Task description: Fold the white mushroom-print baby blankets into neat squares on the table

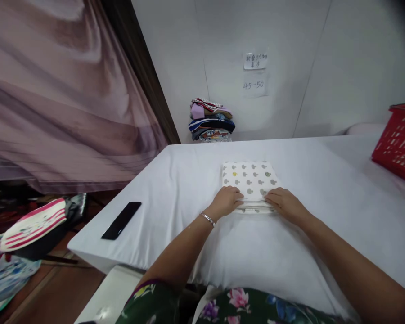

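Both hands on a square folded cloth, mid-table.
Your left hand [227,201] and right hand [283,203] curl narrow fingers over the near hem of the soft, tree-printed folded cloth [249,179] at 12 o'clock on the white-sheeted table [324,180]; whether they pinch it, you cannot tell. The wall note [254,84] reads "45-50".

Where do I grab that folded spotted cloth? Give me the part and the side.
Probably by its near edge, from the person's side: the folded cloth lies flat on the table, its layers show there, and the left hand and right hand rest on that edge.
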{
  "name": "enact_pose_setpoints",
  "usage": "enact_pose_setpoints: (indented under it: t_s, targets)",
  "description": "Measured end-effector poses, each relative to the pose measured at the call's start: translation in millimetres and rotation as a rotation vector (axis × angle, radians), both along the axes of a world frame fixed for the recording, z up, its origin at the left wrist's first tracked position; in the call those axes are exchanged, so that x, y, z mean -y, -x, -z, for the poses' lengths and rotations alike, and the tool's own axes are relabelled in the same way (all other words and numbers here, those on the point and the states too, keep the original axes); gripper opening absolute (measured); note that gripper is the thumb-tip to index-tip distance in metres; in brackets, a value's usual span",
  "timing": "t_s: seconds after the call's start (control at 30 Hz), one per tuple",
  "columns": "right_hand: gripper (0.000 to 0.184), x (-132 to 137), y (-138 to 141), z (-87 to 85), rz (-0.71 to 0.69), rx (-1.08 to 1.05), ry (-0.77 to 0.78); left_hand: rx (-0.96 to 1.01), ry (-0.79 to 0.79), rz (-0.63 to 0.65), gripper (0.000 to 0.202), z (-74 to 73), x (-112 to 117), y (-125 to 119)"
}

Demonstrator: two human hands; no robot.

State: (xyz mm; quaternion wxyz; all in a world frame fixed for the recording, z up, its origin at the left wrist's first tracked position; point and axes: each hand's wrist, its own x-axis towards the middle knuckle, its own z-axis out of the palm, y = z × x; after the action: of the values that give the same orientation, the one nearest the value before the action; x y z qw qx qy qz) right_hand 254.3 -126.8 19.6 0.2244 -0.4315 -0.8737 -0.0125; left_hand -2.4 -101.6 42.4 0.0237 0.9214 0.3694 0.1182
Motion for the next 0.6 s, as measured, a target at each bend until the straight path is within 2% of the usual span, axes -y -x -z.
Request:
enact_pose_setpoints:
  t_s: [0.1,0.27,0.43,0.6]
  targets:
    - [0.028,0.5,0.8,1.0,0.013,-0.006,-0.019,-0.051,-0.027,0.018,0.017,-2.0,2.8,-1.0]
    - [0.027,2.7,1.0,1.8,0.038,-0.033,-0.026,-0.138,-0.107,-0.022,0.019,-1.9,6.6,-6.1]
    - [0.026,5.7,0.8,0.7,0.02,-0.083,-0.035,-0.104,-0.14,-0.071,0.017,-1.4,12.6,-8.0]
    - [0.025,9.7,1.2,-2.7,-0.023,-0.056,0.028,-0.079,-0.158,-0.009,0.014,4.1,19.8,-5.3]
